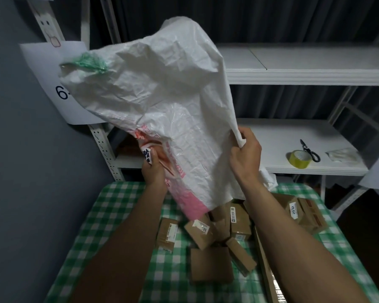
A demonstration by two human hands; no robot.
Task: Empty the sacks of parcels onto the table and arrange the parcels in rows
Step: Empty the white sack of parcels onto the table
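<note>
Tape roll touching scissors on shelf

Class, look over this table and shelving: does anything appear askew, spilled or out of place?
Yes. The brown parcels lie in a jumbled heap on the checked table, tilted and overlapping under the upended white sack, not in rows.

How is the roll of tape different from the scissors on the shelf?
The roll of tape is yellow-green; the scissors are black. The tape is a round ring with a hole in the middle; the scissors are long and thin with loop handles. The tape lies nearer the shelf's front edge, the scissors just behind it. Both rest on the same white shelf, close together.
</note>
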